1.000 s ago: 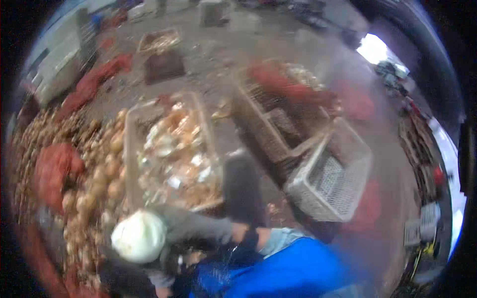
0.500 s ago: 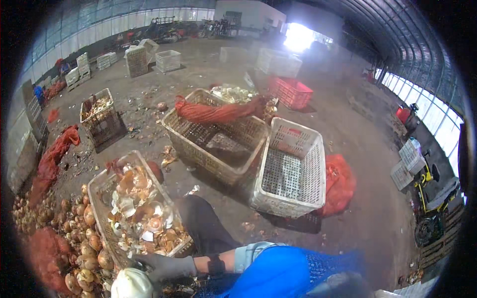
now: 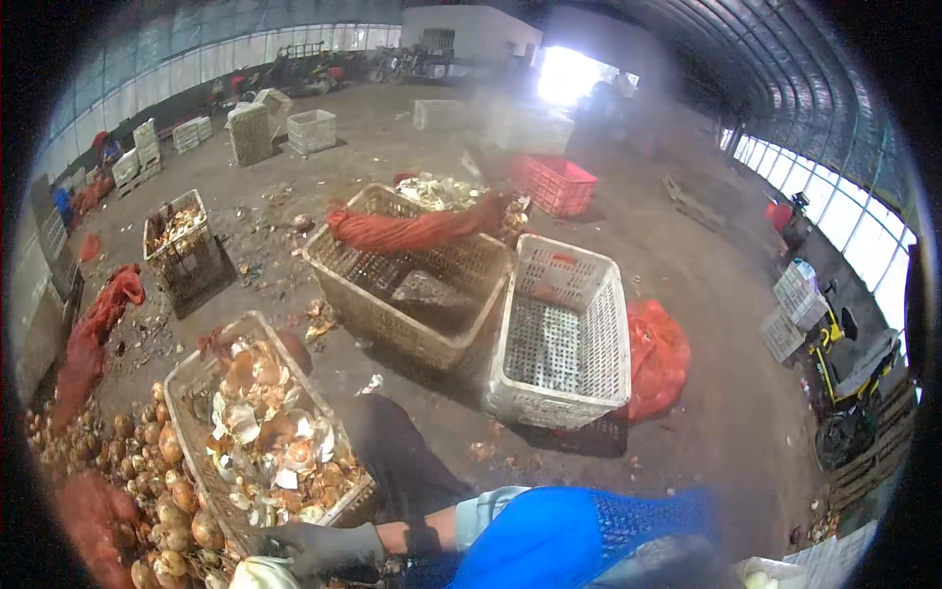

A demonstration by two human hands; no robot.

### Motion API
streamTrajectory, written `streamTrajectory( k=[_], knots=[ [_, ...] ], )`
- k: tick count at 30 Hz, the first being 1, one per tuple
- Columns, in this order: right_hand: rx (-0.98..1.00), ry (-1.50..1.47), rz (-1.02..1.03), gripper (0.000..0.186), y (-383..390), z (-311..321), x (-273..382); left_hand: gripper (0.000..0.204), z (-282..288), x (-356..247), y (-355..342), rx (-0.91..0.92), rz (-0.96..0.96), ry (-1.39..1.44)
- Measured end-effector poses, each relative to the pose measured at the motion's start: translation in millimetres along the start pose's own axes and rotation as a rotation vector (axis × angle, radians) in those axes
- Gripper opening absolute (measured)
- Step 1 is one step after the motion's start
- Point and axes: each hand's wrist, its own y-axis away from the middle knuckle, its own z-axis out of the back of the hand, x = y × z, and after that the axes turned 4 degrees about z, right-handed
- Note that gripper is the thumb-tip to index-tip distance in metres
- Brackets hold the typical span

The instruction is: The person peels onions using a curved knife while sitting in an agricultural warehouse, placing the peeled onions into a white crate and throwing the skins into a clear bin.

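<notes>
The person's right hand (image 3: 329, 550), in a grey glove, reaches in from the lower edge, its fingers beside a pale peeled onion (image 3: 263, 573) that the frame cuts off. Whether they grip it or only touch it, I cannot tell; the left hand is out of view. Just above is a crate (image 3: 316, 401) of loose skins (image 3: 285, 442); to its left, unpeeled onions (image 3: 177, 510) lie heaped on the floor, with red netting (image 3: 98, 510) beside them. The smooth onion could slip from a loose grasp and roll among the unpeeled ones. A dark-clad leg (image 3: 392, 456) close to the crate might knock it, spilling skins, if it shifts.
</notes>
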Motion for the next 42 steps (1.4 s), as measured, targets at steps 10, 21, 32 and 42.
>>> streamTrajectory(
  k=[10, 21, 32, 42],
  knots=[
    [-0.049, -0.193, -0.482, 0.05, 10.1, 21.0, 61.6, 0.079, 36.6, -11.0, 47.3, 0.024, 0.156, -0.199],
    [-0.238, 0.054, -0.442, 0.045, 18.7, -13.9, 46.6, 0.114, -11.9, -23.6, 11.5, -0.422, -0.28, -0.301],
    [-0.041, 0.41, -0.482, 0.05, 18.5, 0.4, 92.8, 0.083, 22.3, 1.6, 26.3, -0.138, 0.295, 1.04],
    [-0.082, -0.215, -0.5, 0.06, 3.9, 11.2, 121.2, 0.076, 44.2, 18.3, 58.7, 0.047, 0.313, 0.516]
  ],
)
